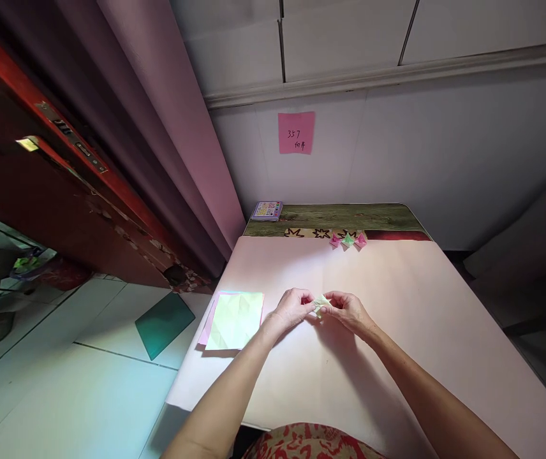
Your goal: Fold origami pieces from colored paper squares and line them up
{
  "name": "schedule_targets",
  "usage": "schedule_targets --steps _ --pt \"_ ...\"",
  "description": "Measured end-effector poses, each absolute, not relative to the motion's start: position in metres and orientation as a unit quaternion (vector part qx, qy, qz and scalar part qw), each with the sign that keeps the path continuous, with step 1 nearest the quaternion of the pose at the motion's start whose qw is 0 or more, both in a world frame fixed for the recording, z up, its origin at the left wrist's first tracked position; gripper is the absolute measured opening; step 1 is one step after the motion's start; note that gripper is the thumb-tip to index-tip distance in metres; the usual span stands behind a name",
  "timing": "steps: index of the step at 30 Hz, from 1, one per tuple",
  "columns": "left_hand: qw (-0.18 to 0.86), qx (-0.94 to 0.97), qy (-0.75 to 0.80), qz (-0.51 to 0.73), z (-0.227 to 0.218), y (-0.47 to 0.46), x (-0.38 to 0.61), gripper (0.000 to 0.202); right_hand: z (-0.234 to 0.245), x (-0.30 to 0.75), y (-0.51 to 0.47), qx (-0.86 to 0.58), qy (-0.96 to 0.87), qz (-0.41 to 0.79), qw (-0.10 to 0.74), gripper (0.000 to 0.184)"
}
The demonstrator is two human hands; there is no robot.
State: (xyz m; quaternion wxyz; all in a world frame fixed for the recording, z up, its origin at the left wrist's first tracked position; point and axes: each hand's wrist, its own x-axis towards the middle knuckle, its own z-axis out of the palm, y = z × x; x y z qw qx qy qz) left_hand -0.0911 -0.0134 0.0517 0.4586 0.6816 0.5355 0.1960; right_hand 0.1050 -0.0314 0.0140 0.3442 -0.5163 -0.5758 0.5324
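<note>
A small piece of folded pale green paper (321, 305) is pinched between my two hands, just above the middle of the table. My left hand (294, 307) grips its left side with thumb and fingertips. On the opposite side, my right hand (349, 311) is closed on the same paper. The fingers cover part of the folds, so the exact shape is hard to make out. To the left of my hands lies a stack of square paper sheets (235, 320), pale green on top with pink edges beneath.
Pink and green folded paper pieces (347, 240) sit in a row at the back of the pale-covered table (388, 274). A small printed pack (267, 210) lies at the far left corner. A pink note (296, 133) is on the wall. A green sheet (164, 325) lies on the floor.
</note>
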Motion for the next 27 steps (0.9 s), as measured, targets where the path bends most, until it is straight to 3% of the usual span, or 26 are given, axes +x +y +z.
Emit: schedule_targets --steps 3,6,9,11,18,23,27 --pt "0.364 0.757 0.515 0.169 0.046 -0.01 -0.088 0.014 0.015 0.105 -0.031 -0.529 -0.628 0.466 0.328 0.024" --pt "0.183 0.83 0.495 0.18 0.038 -0.009 -0.082 0.016 0.01 0.104 -0.031 -0.56 -0.694 0.298 0.34 0.017" --pt "0.029 0.871 0.459 0.174 0.025 -0.013 -0.079 0.021 0.0 0.101 -0.034 -0.574 -0.735 0.148 0.328 0.021" --pt "-0.02 0.886 0.437 0.152 0.015 -0.019 -0.08 0.024 -0.007 0.099 -0.039 -0.577 -0.755 0.093 0.299 0.027" --pt "-0.004 0.923 0.368 0.116 0.001 -0.034 -0.091 0.017 -0.013 0.104 -0.055 -0.55 -0.8 0.076 0.225 0.026" --pt "0.067 0.906 0.392 0.141 0.002 -0.034 -0.091 0.017 -0.016 0.109 -0.058 -0.591 -0.753 0.127 0.259 0.021" --pt "0.118 0.857 0.469 0.178 0.003 -0.035 -0.082 0.019 -0.016 0.111 -0.054 -0.613 -0.714 0.182 0.284 0.029"
